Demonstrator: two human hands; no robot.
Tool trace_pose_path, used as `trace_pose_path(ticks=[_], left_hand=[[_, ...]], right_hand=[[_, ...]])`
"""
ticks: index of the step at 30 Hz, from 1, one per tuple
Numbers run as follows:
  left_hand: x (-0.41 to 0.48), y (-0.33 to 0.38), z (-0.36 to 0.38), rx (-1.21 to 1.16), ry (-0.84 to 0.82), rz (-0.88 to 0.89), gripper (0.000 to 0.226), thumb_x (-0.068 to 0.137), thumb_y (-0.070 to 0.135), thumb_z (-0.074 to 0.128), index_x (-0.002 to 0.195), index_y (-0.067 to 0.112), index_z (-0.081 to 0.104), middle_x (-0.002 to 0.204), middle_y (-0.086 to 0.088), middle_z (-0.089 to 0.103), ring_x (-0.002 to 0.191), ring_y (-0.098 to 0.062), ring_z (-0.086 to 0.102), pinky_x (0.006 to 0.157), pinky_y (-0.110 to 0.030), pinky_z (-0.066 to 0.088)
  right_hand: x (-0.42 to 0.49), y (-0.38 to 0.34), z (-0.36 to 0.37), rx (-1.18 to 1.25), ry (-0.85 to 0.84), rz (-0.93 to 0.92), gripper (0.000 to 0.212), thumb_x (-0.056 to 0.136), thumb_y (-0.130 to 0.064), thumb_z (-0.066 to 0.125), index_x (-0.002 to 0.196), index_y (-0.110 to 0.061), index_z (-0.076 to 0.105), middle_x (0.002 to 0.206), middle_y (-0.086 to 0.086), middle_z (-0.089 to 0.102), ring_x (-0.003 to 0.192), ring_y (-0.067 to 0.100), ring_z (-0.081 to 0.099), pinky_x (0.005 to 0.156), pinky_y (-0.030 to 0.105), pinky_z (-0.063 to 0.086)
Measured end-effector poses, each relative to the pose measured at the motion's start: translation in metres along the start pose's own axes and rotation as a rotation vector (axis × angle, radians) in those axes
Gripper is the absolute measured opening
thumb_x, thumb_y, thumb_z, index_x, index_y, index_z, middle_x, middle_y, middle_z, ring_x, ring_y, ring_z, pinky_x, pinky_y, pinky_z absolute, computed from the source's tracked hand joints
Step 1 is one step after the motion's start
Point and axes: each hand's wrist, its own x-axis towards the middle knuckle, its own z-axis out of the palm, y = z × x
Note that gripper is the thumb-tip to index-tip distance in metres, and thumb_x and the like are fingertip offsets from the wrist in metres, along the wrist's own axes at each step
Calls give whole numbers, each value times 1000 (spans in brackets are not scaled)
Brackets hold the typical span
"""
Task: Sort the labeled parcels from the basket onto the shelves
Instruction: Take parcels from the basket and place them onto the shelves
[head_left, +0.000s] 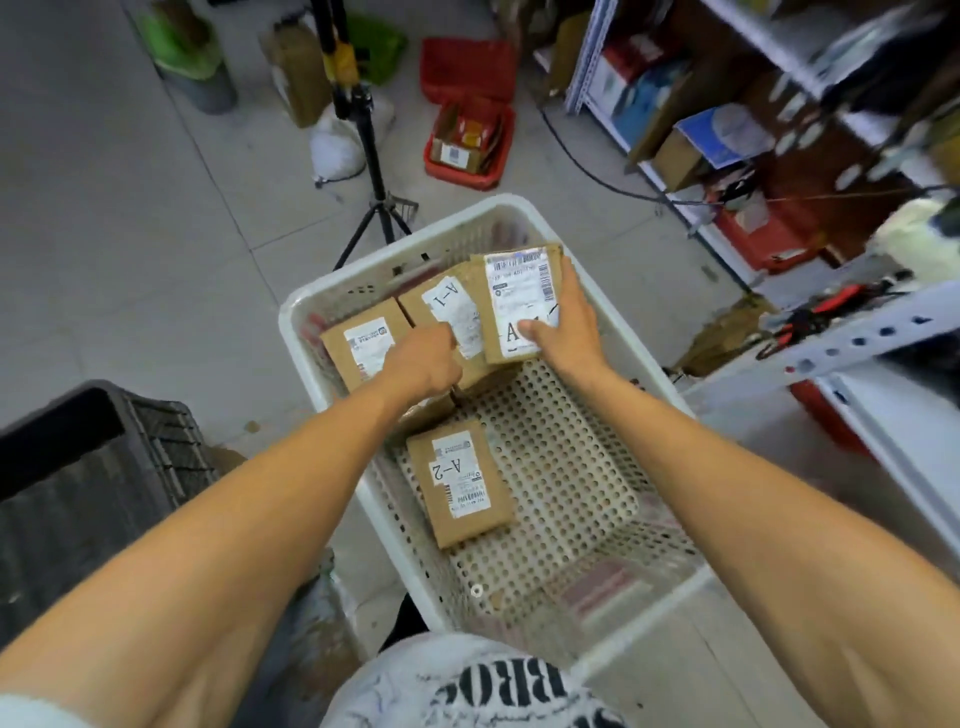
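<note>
Sorting under way, with the basket part cleared. From my remote seat I count four labelled parcels in the white plastic basket (291, 317), and none in view that I can confirm as just shelved.

My operator's right hand (563, 327) holds the held parcel (514, 296) at the far right of the basket. The thumb presses on the label and the fingers wrap round the right edge. The thumb hides the code after a large "A". This parcel overlaps the A-1 parcel (447, 301) just to its left.

The left hand (423, 358) sits over the seam between the A-1 parcel and the left parcel (358, 343). Its fingers are curled under, and I cannot tell whether they grip anything.

The A-2 parcel (460, 480) lies flat and alone on the near floor of the basket, apart from both hands.

By my judgement most of the work remains. One parcel is in hand, three wait, and the metal shelves (857, 338) stand to the right.

The parcels are flat brown cardboard boxes with square corners and white paper labels bearing barcodes and black lettering. The basket is rigid moulded plastic, its floor and walls pierced with round holes and its rim smooth and rounded. A black slatted crate (93, 467) stands near left, and a red basket (467, 140) sits on the far tiled floor.
</note>
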Motion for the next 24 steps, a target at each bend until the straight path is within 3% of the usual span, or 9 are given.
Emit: trace_pose_path(ticks=[6, 9, 13, 16, 19, 22, 24], left_hand=[[-84, 68, 35, 71, 18, 75, 33, 82, 12, 59, 114, 4, 53, 106, -15, 62, 94, -31, 60, 80, -42, 54], [-128, 107, 59, 146, 16, 135, 20, 84, 9, 59, 101, 4, 50, 95, -12, 57, 84, -27, 56, 68, -39, 50], [-173, 154, 102, 198, 8, 209, 28, 84, 15, 58, 111, 9, 51, 107, -12, 61, 91, -30, 60, 77, -44, 54], [-205, 185, 137, 214, -22, 253, 33, 84, 12, 58, 117, 9, 53, 106, -12, 62, 93, -30, 61, 75, -41, 53], [-230, 206, 174, 275, -59, 296, 35, 84, 11, 57, 119, 9, 52, 107, -12, 62, 89, -28, 60, 71, -39, 53], [-251, 224, 209, 307, -116, 336, 38, 86, 15, 58, 123, 7, 52, 109, -13, 63, 88, -27, 57, 71, -35, 49], [-261, 239, 227, 347, -129, 388, 34, 87, 19, 58, 119, 5, 55, 110, -13, 64, 95, -29, 60, 78, -36, 51]], right_hand=[[-123, 34, -84, 182, 65, -31, 75, 77, -9, 67, 142, -25, 32, 129, -2, 58, 117, 18, 55, 95, 36, 45], [-180, 59, -118, 204, 80, -32, 72, 78, -6, 68, 140, -22, 35, 131, -2, 57, 118, 17, 54, 98, 39, 45], [-244, 93, -154, 201, 104, 23, 72, 79, -3, 69, 140, -21, 36, 130, -2, 56, 115, 13, 52, 91, 26, 41], [-285, 127, -175, 158, 121, 52, 78, 76, -7, 71, 142, -23, 33, 132, -1, 55, 119, 19, 49, 97, 34, 40], [-328, 162, -192, 148, 126, 139, 79, 73, -13, 73, 142, -23, 35, 127, -6, 56, 116, 16, 51, 92, 27, 39], [-373, 190, -209, 209, 143, 214, 75, 70, -12, 73, 137, -22, 41, 122, -1, 63, 113, 20, 57, 98, 38, 46], [-398, 207, -224, 217, 179, 269, 72, 76, -6, 72, 139, -19, 41, 120, -2, 61, 110, 14, 55, 91, 20, 41]])
